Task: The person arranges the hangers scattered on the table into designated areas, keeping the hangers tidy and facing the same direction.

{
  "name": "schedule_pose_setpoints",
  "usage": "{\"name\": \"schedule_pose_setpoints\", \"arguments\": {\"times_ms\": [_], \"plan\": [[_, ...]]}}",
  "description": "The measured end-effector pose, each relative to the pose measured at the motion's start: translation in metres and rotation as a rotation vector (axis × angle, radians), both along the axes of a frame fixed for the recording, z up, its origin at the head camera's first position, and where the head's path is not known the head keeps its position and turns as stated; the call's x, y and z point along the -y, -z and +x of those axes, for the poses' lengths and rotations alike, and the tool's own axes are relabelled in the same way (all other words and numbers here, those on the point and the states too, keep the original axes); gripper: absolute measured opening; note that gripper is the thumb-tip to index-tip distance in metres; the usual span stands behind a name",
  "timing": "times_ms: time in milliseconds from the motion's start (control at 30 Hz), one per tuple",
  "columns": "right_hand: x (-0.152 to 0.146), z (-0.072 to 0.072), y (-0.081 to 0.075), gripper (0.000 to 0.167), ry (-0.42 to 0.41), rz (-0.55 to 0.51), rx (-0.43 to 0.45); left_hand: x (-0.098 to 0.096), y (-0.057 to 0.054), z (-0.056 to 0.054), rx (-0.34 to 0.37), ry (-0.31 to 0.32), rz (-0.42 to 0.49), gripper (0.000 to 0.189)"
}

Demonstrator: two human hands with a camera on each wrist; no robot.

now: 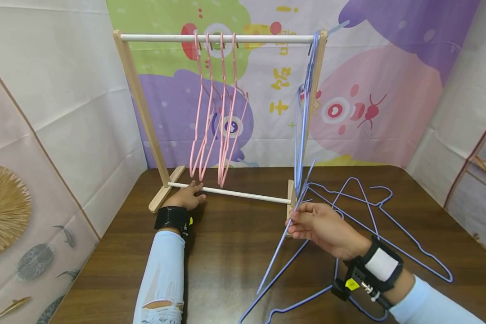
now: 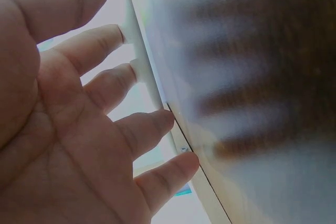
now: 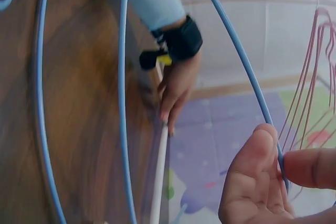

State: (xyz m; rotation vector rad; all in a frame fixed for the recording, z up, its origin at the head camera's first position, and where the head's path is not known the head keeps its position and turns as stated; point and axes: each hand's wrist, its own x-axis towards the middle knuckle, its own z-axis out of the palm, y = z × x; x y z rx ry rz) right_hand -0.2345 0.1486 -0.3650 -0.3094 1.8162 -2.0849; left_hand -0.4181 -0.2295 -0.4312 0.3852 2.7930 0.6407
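Note:
In the head view my right hand [image 1: 328,227] pinches the wire of a blue clothes hanger [image 1: 274,256] between thumb and fingers, beside the right foot of a wooden rack. The right wrist view shows the thumb and a finger meeting on that wire [image 3: 241,53]. My left hand [image 1: 185,198] rests at the left end of the rack's lower white bar [image 1: 243,194]. Its fingers look straight and slightly spread in the left wrist view. Several pink hangers [image 1: 198,130] hang from the rack's upper bar [image 1: 158,38]. Blue hangers [image 1: 306,108] hang bunched at its right end.
More blue hangers [image 1: 413,240] lie overlapping on the brown table [image 1: 222,261], right of the rack and under my right forearm. The rack's left post [image 1: 141,103] leans slightly in this view. A cartoon-printed cloth [image 1: 267,135] hangs behind the table.

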Motion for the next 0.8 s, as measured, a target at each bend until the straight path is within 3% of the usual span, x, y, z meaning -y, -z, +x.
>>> {"name": "schedule_pose_setpoints", "arguments": {"times_ms": [367, 800], "plan": [[0.026, 0.022, -0.002, 0.006, -0.075, -0.045, 0.014, -0.002, -0.003, 0.001, -0.003, -0.002, 0.008, 0.061], [0.049, 0.012, 0.009, 0.008, -0.057, 0.003, 0.03, 0.0, -0.002, 0.002, -0.001, -0.001, 0.019, 0.061]]}}
